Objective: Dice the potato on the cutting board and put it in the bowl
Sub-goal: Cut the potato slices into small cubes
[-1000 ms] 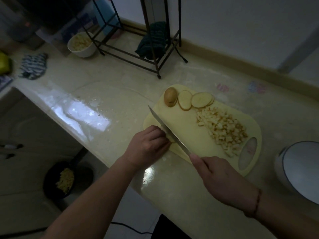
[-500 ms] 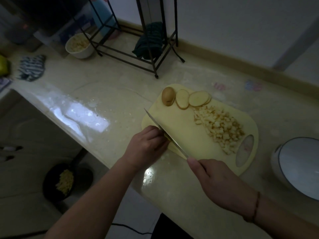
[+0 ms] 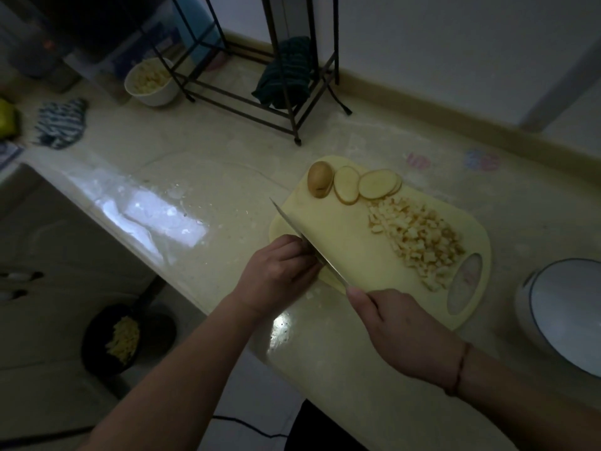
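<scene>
A pale stone countertop (image 3: 227, 177) runs across the dim kitchen, with a black metal rack (image 3: 260, 92) standing at 12 o'clock of the frame and a dark green cloth (image 3: 286, 73) bunched inside it. At 3 o'clock sits a large white bowl with a blue rim line (image 3: 566, 317), just beside the yellow cutting board (image 3: 357, 255) (the board's handle hole faces it). A smaller white bowl (image 3: 151, 83) heaped with pale dice stands at 11 o'clock, well apart from the board, near a striped blue cloth (image 3: 60, 123) at 9 o'clock. Below the counter edge, at 7 o'clock, a dark pan (image 3: 126, 340) holds more yellow pieces. On the board, a pile of diced potato (image 3: 419, 239) spreads toward 3 o'clock of its centre; at the board's 12 o'clock lie the potato end piece (image 3: 320, 179) and overlapping potato slices (image 3: 367, 185). The left hand (image 3: 276, 275), knuckles up and fingers curled, presses down at the board's 8 o'clock corner, hiding whatever it pins there. The right hand (image 3: 400, 330) grasps the handle of the knife (image 3: 305, 237), forefinger along the spine, blade flat against the left fingers and tip toward 11 o'clock.
</scene>
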Available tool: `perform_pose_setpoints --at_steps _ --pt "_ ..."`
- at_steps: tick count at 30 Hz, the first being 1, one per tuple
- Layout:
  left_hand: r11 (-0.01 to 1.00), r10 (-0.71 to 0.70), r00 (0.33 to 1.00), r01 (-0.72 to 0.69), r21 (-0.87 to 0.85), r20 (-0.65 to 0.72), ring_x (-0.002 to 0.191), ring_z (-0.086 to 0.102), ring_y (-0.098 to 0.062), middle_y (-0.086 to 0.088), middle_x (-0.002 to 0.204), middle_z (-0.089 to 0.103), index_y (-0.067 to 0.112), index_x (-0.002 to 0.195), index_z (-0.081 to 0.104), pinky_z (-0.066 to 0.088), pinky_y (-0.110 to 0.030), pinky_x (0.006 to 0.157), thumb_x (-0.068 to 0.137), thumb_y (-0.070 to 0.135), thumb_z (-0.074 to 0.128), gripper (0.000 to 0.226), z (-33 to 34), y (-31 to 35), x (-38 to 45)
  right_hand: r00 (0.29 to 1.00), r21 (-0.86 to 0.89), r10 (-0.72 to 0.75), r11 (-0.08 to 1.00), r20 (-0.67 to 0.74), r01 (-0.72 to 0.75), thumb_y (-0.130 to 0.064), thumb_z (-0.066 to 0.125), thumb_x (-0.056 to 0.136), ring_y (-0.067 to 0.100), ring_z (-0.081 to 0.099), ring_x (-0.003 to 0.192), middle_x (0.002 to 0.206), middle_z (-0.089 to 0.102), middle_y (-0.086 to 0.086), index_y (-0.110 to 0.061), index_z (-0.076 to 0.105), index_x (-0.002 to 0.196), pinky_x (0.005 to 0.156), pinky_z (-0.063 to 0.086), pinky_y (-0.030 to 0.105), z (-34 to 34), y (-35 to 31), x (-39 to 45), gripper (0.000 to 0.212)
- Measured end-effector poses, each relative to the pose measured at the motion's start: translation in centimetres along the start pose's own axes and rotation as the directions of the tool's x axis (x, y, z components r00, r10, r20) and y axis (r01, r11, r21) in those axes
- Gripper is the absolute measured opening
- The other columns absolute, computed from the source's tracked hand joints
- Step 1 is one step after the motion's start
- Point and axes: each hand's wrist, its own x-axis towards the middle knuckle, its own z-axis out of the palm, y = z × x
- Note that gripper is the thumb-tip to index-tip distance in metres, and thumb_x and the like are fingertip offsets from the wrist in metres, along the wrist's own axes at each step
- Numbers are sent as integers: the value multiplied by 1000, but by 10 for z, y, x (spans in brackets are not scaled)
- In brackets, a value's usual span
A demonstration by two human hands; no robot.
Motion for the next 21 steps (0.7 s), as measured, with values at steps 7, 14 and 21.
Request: perform_pose_setpoints --at_steps 7,14,21 --pt "1000 -7 1000 7 7 -3 86 66 -26 -9 90 70 3 84 76 56 -36 70 91 14 74 14 1 -2 -1 991 138 120 982 57 -127 -66 21 86 5 42 35 54 48 6 -8 50 64 37 33 16 -18 14 4 69" --pt "998 -59 990 58 -14 -130 82 63 -30 -14 87 66 0 81 74 52 -39 68 92 15 70 19 -5 3 -3 1000 -13 28 1000 -13 -28 -59 27 93 12 45 55 55 48 0 -15 43 56 60 28 29 -11 9 3 59" --pt "996 77 997 -77 34 -5 90 58 -28 -4 90 67 10 80 71 43 -41 84 86 36 66 28 -40 17 41 999 0 6 1000 -33 -6 -59 31 93 6 43 54 55 47 -5 -21 44 58 55 28 24 -5 4 -1 54"
